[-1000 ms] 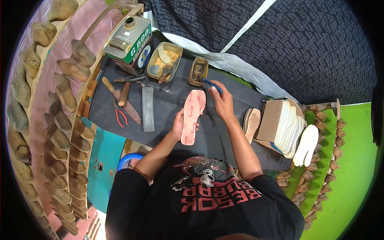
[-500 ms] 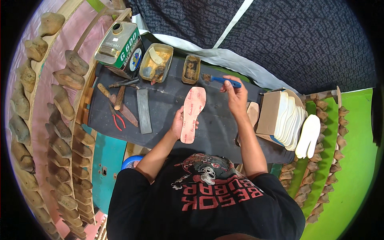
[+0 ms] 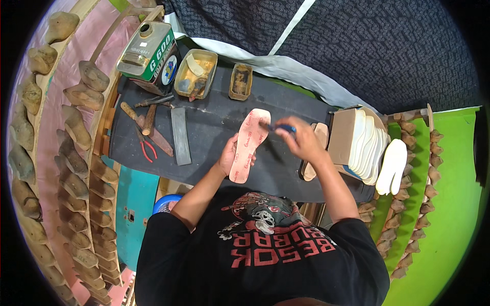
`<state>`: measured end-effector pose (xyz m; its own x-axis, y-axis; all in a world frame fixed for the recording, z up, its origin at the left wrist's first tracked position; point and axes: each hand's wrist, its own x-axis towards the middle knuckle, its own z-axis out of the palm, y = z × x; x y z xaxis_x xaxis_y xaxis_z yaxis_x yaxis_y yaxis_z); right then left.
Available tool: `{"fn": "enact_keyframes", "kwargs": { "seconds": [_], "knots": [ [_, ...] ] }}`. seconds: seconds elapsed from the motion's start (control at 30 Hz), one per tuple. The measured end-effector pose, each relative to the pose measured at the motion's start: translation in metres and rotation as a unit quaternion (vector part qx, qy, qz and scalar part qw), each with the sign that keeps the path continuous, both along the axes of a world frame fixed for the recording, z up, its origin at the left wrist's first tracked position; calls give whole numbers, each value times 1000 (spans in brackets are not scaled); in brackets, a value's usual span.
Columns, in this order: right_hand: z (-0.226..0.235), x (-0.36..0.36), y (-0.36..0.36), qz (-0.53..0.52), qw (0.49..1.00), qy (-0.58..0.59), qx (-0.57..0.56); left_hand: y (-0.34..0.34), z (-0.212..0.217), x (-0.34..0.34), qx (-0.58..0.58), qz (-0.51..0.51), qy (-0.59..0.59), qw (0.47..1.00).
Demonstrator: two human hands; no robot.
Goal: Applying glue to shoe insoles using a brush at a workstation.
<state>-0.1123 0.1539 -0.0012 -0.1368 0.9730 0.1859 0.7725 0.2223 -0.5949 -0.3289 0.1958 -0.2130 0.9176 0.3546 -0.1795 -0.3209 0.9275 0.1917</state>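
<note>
Black cloth of a T-shirt [image 3: 265, 280], printed with a red-and-grey skull picture and red letters, is nearest. Beyond it, the left hand [image 3: 228, 157] holds a long pink insole [image 3: 246, 145] with red printing. Its palm is at the left edge of the insole, and the fingers pass beneath, so that the fingertips appear at the right edge. The insole is above the dark grey table top [image 3: 217, 122], with its wide end pointing away from the body.

The right hand [image 3: 305, 142] has its fingers bent and pinching a blue-handled brush [image 3: 287, 128]. The dark end of this brush is over the wide end of the insole; whether they touch, I cannot tell.

To the right are brown flat soles [image 3: 320, 135], partly behind the right hand, and an open cardboard box [image 3: 341, 135] filled with cream-white soles [image 3: 368, 148]. To the left lie red-handled pliers [image 3: 147, 149] and a flat grey bar [image 3: 180, 136].

Farther away stand a small rectangular container [image 3: 240, 96], stained brown, a larger yellowish tray [image 3: 206, 76] and a green-and-dark metal can [image 3: 150, 56]. Behind everything hangs a dark patterned cloth [image 3: 367, 51].
</note>
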Motion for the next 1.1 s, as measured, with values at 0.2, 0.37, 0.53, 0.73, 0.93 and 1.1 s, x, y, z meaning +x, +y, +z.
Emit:
{"fn": "enact_keyframes", "kwargs": {
  "seconds": [0.2, 0.37, 0.53, 0.73, 0.93, 1.1],
  "knots": [
    [5, -11, -6, 20, 999, -40, 2, -3, 2, -1, 10, 10, -21, 1000],
    [5, -35, -27, 81, 995, -7, -53, -5, 11, -4, -15, -3, -4, 1000],
    [11, -4, -1, -38, 999, -14, 24, -3, 11, -4, -36, -31, -28, 998],
    [5, -20, -22, -7, 999, -12, 36, -3, 7, -2, -17, -21, -41, 999],
    [10, -14, -23, -15, 999, 24, 31, -4, 5, -8, -12, -49, 5, 999],
    [13, -2, -4, -34, 996, -58, 65, -2, 9, -6, -23, -57, -33, 998]
  ]
}}
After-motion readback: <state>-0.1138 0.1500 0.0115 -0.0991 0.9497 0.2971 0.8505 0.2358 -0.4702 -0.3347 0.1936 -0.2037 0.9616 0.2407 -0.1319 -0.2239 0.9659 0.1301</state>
